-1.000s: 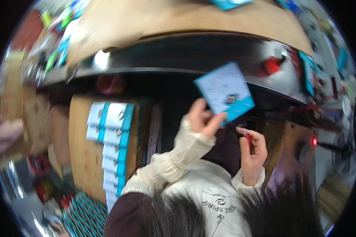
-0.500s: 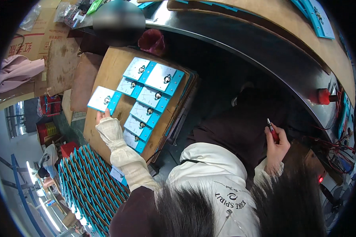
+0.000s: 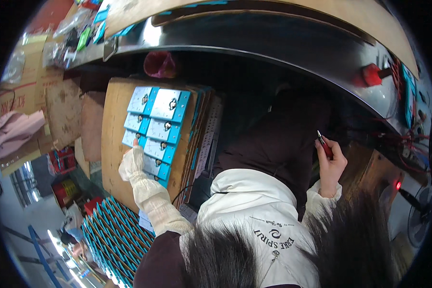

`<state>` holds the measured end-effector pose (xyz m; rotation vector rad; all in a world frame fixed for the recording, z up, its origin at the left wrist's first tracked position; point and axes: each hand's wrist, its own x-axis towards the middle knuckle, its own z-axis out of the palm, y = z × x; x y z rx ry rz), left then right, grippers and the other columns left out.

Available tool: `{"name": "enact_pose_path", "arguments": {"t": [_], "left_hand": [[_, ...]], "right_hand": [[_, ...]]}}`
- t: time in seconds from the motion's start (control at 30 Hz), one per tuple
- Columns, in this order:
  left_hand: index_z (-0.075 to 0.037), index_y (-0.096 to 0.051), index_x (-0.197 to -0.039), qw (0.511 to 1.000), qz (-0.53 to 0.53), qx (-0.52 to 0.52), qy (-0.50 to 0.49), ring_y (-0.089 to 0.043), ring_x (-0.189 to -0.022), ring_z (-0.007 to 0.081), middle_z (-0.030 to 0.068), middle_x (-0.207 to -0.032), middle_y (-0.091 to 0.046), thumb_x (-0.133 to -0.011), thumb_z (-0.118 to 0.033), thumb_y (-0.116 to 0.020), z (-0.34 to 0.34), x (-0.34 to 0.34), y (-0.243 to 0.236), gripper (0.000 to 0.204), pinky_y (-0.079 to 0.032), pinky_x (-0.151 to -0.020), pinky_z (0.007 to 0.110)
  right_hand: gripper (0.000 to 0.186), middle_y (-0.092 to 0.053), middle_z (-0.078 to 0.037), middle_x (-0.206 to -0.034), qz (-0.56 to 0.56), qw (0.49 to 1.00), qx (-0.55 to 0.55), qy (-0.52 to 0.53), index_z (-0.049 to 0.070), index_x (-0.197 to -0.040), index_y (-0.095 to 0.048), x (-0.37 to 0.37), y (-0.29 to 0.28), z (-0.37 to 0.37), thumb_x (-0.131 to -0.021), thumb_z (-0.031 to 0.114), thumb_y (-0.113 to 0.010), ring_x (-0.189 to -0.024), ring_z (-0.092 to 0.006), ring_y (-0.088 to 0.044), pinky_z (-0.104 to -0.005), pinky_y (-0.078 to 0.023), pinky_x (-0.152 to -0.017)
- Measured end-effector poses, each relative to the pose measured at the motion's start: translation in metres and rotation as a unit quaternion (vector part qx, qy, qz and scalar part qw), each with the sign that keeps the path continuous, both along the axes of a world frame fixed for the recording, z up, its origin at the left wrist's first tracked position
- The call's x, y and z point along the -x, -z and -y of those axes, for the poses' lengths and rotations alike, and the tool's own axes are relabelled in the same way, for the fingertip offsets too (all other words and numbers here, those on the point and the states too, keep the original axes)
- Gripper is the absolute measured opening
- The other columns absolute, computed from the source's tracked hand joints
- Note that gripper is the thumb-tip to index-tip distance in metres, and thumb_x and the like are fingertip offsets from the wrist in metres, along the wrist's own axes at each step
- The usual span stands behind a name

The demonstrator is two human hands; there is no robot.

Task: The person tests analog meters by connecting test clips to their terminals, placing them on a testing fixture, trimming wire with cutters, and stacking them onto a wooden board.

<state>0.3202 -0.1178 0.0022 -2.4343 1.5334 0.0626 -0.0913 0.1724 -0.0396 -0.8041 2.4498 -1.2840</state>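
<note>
Several meter panels, white-faced with blue edge strips and a small round metal part on each, lie overlapping in two rows on a wooden board [image 3: 116, 163]. My left hand [image 3: 135, 143] is at the near end of the left row, closed on the lower edge of one meter panel [image 3: 130, 137]. Its sleeve hides most of the fingers. To the right, above my lap, my right hand [image 3: 332, 161] grips a slim red pen-like tool [image 3: 326, 146], its metal tip pointing up and away from me.
A metal-edged workbench [image 3: 254, 41] curves across the far side, with a red object [image 3: 372, 75] at its right. A pink bin [image 3: 159, 65] stands behind the board. Blue-edged boards are stacked in a tall pile [image 3: 115, 237] at near left. Cardboard [image 3: 26, 91] stands at left.
My left hand has brought the separate panel right, into the near end of the left row. The right hand still holds the red tool. The whole view has shifted.
</note>
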Motion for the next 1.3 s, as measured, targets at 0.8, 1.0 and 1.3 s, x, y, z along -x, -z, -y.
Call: {"name": "enact_pose_path", "arguments": {"t": [0.8,1.0,1.3], "left_hand": [[-0.009,-0.059,-0.129,0.563,-0.256,0.307,0.723,-0.064,-0.088,0.0171,0.0120,-0.099,-0.066,-0.077,0.001,-0.067,0.097,0.353,-0.143,0.054,-0.051,-0.078,0.032],[0.000,-0.061,-0.114,0.566,-0.238,0.512,0.601,-0.066,-0.077,0.0274,0.0182,-0.098,-0.063,-0.077,0.007,-0.064,0.031,0.287,-0.108,0.038,-0.055,-0.064,0.030],[0.002,-0.047,-0.128,0.460,-0.857,-0.165,0.161,-0.066,-0.084,0.0176,0.0121,-0.107,-0.064,-0.094,-0.016,-0.060,-0.094,0.296,-0.026,0.041,-0.056,-0.065,0.029]], "right_hand": [[0.020,-0.063,-0.009,-0.068,-0.097,0.995,0.010,-0.027,0.006,-0.081,-0.063,-0.018,0.007,-0.030,-0.075,0.016,-0.079,-0.059,-0.0252,-0.061,-0.0331,-0.047,-0.054],[0.020,-0.063,-0.010,-0.068,-0.047,0.998,-0.019,0.046,0.005,-0.080,-0.064,-0.018,0.014,-0.049,-0.073,0.016,-0.080,-0.061,-0.0265,-0.062,-0.0346,-0.047,-0.056],[0.021,-0.060,-0.010,-0.068,-0.067,0.982,0.179,-0.005,0.001,-0.080,-0.063,-0.011,-0.036,0.008,-0.068,0.002,-0.080,-0.060,-0.0237,-0.060,-0.0302,-0.046,-0.055]]}}
